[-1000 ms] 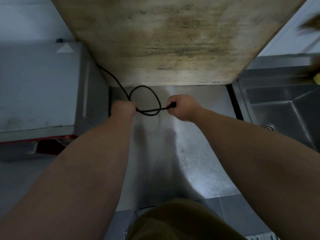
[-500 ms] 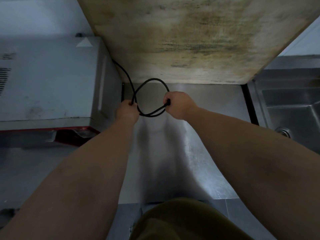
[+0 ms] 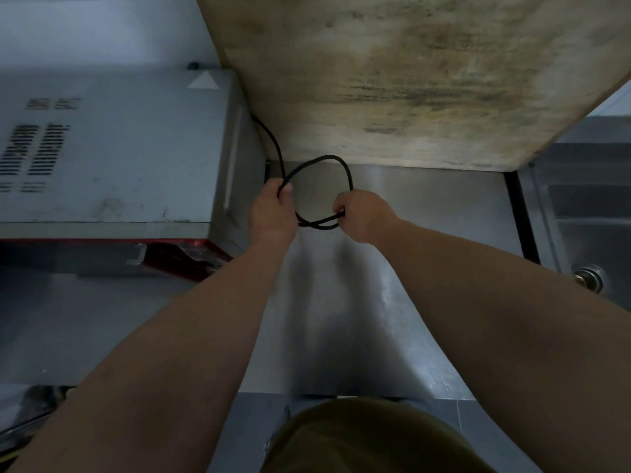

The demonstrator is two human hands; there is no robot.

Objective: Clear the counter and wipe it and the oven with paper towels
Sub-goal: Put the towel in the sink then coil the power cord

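Steel counter (image 3: 426, 233), dull and smeared, ran between an oven on the person's left and a sink on the right. Cord (image 3: 345, 169), black, lay looped over the counter's far part, just in front of a stood-up board. One loop, roughly round, rose between the two hands; its strands crossed low, between the hands. From the loop the cord ran back and left, into the gap between oven and board.

Left hand (image 3: 271, 215) gripped the cord at the loop's left side, fingers curled round it, thumb on top. Right hand (image 3: 363, 216) pinched the doubled strands at the loop's lower right, fingers clamped on them. Both forearms reached in from the near edge. Hands near each other, not touching.

Oven (image 3: 112, 148) sat on the counter just left of the left hand: grey top with vent slots, a pale triangle mark at its far right corner, red trim along the front.

Board (image 3: 409, 80), pale wood with dark staining, stood leaning at the back, its lower edge on the counter.

Sink (image 3: 580, 213), steel, lay right of a black seam; drain (image 3: 588, 277) visible at its near part.

Olive-brown clothing showed at the bottom edge.
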